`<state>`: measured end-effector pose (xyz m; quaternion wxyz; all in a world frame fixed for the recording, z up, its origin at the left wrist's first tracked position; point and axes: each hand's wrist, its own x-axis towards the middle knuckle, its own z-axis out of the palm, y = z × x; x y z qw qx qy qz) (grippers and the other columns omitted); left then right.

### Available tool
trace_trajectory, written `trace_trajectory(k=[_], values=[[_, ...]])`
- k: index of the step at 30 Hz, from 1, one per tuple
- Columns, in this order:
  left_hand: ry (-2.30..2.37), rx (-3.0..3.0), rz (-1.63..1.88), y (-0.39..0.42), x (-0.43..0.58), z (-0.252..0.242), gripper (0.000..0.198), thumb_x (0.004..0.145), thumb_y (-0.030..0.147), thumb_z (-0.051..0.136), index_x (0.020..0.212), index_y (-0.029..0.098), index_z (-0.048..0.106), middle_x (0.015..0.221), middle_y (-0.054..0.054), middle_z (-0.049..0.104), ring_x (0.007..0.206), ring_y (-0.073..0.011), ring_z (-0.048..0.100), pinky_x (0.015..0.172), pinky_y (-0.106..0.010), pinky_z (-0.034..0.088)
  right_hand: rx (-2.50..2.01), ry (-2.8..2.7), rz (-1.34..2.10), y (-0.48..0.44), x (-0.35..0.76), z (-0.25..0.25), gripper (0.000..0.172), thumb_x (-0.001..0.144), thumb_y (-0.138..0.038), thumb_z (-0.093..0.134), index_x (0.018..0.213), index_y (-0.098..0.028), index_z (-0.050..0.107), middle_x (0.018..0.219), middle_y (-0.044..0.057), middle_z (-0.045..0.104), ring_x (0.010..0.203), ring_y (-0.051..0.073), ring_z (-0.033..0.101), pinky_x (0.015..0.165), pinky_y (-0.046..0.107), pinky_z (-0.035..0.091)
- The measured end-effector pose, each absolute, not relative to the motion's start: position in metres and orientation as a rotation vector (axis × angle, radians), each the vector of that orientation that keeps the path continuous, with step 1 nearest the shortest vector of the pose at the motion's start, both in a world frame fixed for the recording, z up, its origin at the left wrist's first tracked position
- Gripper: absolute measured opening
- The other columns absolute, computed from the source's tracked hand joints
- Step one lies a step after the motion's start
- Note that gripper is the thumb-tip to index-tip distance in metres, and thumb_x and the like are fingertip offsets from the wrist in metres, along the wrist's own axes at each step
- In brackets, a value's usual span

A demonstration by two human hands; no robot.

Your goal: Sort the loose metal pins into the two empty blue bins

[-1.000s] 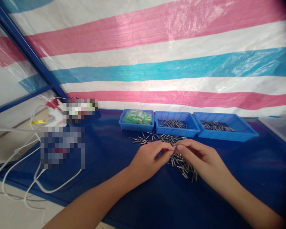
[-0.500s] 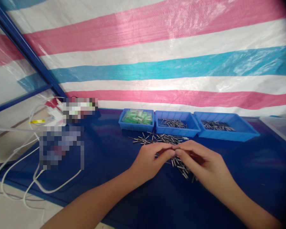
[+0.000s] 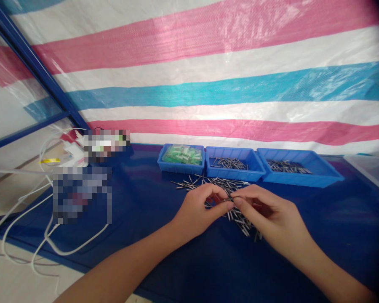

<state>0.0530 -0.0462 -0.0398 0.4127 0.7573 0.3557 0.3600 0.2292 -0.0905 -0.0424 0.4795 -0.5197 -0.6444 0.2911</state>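
Observation:
My left hand (image 3: 197, 210) and my right hand (image 3: 270, 214) meet fingertip to fingertip above a loose pile of thin metal pins (image 3: 230, 202) on the blue table top (image 3: 151, 227). Both hands are pinched. Between the fingertips a small metal pin (image 3: 231, 198) shows, held from both sides. More pins lie scattered behind the hands and under the right palm.
Three blue bins stand in a row at the back: one with green parts (image 3: 181, 158), two with metal pins (image 3: 233, 162) (image 3: 298, 170). White cables (image 3: 50, 235) loop over the left table edge. A clear tray (image 3: 371, 168) sits far right. A striped tarp (image 3: 208, 75) hangs behind.
The fingertips have shifted slightly and the left fingers have curled a little more round the pin. Arms and bins stay where they were.

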Motion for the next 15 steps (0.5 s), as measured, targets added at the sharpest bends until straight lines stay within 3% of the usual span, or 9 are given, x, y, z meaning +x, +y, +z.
trace_trajectory(k=[4,6,9,12,15], values=[[0.953,1.908,0.978,-0.044,0.05,-0.039,0.017,0.083,0.033,0.065,0.086,0.016,0.062,0.085,-0.001,0.066,0.077,-0.0122,0.061,0.072,-0.022,0.047,-1.313,-1.649,0.803,-0.084,0.233,-0.043,0.015,0.086,-0.033,0.059,0.088,-0.022,0.069,0.082,0.004,0.066,0.075,0.017,0.06,0.062,0.026,0.047],[0.95,1.953,0.975,-0.043,0.048,-0.039,0.023,0.084,0.035,0.063,0.097,0.017,0.061,0.089,-0.001,0.066,0.08,-0.0127,0.061,0.074,-0.023,0.047,-1.335,-1.624,0.872,-0.08,0.234,-0.044,0.018,0.084,-0.036,0.061,0.085,-0.022,0.07,0.081,0.004,0.066,0.076,0.017,0.06,0.063,0.026,0.047],[0.95,2.158,0.888,-0.041,0.045,-0.039,0.037,0.086,0.04,0.061,0.114,0.017,0.056,0.095,-0.003,0.066,0.085,-0.0151,0.06,0.08,-0.027,0.047,-1.39,-1.307,0.966,-0.073,0.24,-0.046,0.024,0.08,-0.043,0.065,0.084,-0.02,0.071,0.069,0.001,0.061,0.06,0.012,0.052,0.05,0.022,0.041],[0.94,2.463,0.696,-0.039,0.04,-0.04,0.034,0.089,0.043,0.056,0.111,0.018,0.06,0.103,-0.005,0.065,0.095,-0.0189,0.057,0.087,-0.033,0.042,-1.318,-0.884,0.999,-0.063,0.255,-0.046,0.026,0.076,-0.043,0.07,0.085,-0.018,0.071,0.064,-0.002,0.053,0.047,0.005,0.038,0.038,0.018,0.029],[0.943,2.673,0.488,-0.037,0.036,-0.043,0.031,0.089,0.045,0.054,0.107,0.022,0.064,0.107,-0.005,0.064,0.098,-0.0208,0.056,0.084,-0.035,0.039,-1.213,-0.637,0.977,-0.052,0.278,-0.044,0.025,0.07,-0.038,0.076,0.085,-0.018,0.071,0.068,-0.003,0.051,0.045,0.003,0.033,0.034,0.016,0.027]])
